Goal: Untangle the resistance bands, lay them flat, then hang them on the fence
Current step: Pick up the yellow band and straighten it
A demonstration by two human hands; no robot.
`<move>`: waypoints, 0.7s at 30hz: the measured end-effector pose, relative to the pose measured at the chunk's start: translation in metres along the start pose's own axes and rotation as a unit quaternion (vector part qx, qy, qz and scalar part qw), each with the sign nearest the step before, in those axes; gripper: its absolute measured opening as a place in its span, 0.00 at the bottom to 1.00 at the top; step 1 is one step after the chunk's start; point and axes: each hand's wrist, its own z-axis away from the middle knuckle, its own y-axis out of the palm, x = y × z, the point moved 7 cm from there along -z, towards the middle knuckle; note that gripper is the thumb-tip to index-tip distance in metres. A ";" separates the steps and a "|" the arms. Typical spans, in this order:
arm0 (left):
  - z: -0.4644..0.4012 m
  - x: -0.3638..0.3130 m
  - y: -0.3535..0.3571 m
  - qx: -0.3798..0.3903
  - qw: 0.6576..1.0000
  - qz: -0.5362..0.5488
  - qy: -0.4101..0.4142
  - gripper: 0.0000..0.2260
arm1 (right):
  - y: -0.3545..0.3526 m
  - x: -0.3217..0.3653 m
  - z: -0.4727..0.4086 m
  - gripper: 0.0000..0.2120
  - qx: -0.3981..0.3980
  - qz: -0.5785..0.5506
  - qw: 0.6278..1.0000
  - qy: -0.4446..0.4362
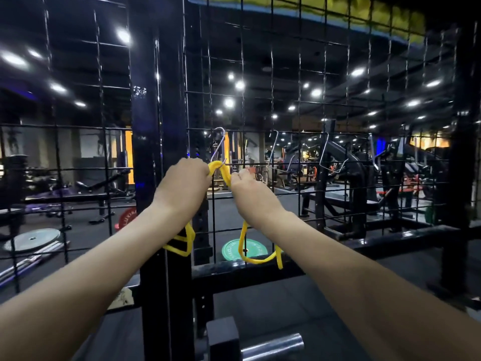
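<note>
A yellow resistance band (220,171) is held up against the black wire fence (299,162). My left hand (186,182) grips the band just left of a silver S-hook (219,144) hanging on the fence wire. My right hand (251,190) grips the band just right of the hook. The band's top fold sits at the hook's lower tip. Loose yellow loops hang below both wrists, one by the post and one lower at the right. My fingers are hidden behind the backs of my hands.
A thick black upright post (158,152) stands left of the hook. More silver hooks (325,152) hang on the fence to the right. A green weight plate (250,250) and a grey plate (32,239) lie on the floor beyond. A steel bar end (273,346) lies below.
</note>
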 end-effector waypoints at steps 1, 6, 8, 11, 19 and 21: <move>0.005 0.004 -0.002 -0.014 0.998 0.062 -0.017 0.12 | -0.001 0.001 0.000 0.12 0.013 -0.035 0.999 0.001; 0.036 0.011 0.017 -0.058 0.866 0.461 -0.187 0.05 | -0.014 -0.007 -0.005 0.11 0.055 -0.138 0.988 0.037; 0.036 0.011 0.035 -0.042 0.779 0.571 -0.255 0.05 | -0.020 -0.012 -0.006 0.16 0.060 -0.177 0.981 0.054; 0.032 0.012 0.037 -0.037 0.802 0.545 -0.242 0.06 | -0.019 -0.013 -0.007 0.14 0.079 -0.142 0.985 0.049; 0.029 0.001 0.038 -0.026 0.999 -0.025 -0.008 0.06 | 0.013 0.006 -0.001 0.19 0.107 -0.060 0.991 0.045; 0.035 -0.009 0.041 -0.047 0.991 -0.117 0.038 0.14 | 0.019 0.006 0.000 0.24 0.108 -0.020 0.993 0.042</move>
